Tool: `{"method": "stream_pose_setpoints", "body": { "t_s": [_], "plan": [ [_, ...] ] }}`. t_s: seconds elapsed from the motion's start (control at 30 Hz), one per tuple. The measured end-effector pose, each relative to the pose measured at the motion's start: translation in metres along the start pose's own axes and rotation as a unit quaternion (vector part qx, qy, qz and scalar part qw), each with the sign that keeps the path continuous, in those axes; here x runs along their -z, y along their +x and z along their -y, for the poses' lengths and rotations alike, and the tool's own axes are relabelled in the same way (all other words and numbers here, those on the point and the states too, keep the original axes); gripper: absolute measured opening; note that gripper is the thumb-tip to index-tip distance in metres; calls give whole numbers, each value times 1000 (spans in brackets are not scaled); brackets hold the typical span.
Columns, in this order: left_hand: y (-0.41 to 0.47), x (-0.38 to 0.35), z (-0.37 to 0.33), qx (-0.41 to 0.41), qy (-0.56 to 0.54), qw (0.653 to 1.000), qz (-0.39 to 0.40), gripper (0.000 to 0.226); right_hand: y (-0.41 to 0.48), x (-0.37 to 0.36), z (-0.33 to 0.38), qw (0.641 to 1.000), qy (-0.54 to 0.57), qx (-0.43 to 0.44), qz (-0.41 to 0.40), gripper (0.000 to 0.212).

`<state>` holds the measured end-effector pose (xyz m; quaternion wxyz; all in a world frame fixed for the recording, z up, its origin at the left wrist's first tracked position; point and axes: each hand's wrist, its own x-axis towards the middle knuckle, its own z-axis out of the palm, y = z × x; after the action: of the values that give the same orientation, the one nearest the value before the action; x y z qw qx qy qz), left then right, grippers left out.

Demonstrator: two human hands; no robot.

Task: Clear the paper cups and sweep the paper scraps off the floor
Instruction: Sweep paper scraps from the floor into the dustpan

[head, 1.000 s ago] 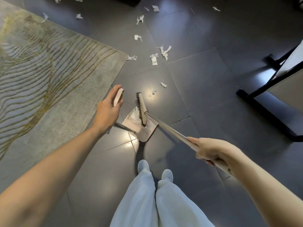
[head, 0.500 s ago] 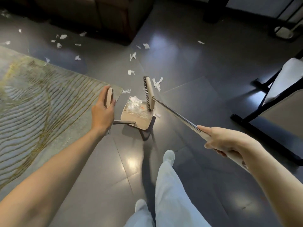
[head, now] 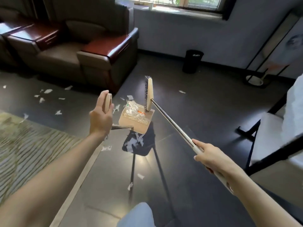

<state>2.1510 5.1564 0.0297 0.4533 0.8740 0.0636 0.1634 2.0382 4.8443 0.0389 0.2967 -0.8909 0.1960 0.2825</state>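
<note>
My left hand [head: 100, 117] grips the beige top of the dustpan handle. The beige dustpan [head: 136, 119] hangs off the floor in mid-frame and holds white paper scraps. My right hand [head: 211, 155] holds the metal pole of the broom, and the beige broom head [head: 148, 94] stands on edge above the pan's right side, bristles facing left. More white paper scraps [head: 47, 91] lie on the dark floor in front of the armchair. A few scraps [head: 133, 142] lie under the pan and closer to my feet. No paper cup shows on the floor.
A brown leather armchair [head: 85, 51] with red-brown armrests stands at the back left. A black waste bin [head: 193, 60] stands by the far wall under the window. A patterned rug [head: 24, 145] covers the left floor. A black-framed chair with a white seat [head: 268, 136] is on the right.
The view has tilted up from the floor to the room. Both hands have lifted the dustpan with its scraps and the broom off the floor, and I have stepped forward.
</note>
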Motion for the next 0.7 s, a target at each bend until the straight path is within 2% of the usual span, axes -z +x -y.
{"method": "stream_pose_setpoints", "body": {
  "t_s": [0.2,0.4,0.57,0.7],
  "plan": [
    [128,-90,-43,-45,-60,997,9,46,109,98,38,997,29,18,-66,68],
    [273,-201,-74,-56,-117,990,55,46,228,199,89,989,80,26,-122,51],
    [403,-282,-126,-84,-152,982,77,47,335,278,120,971,162,46,-168,65],
    [497,-353,-155,-104,-163,976,100,48,422,331,137,957,214,44,-192,66]
  ]
}}
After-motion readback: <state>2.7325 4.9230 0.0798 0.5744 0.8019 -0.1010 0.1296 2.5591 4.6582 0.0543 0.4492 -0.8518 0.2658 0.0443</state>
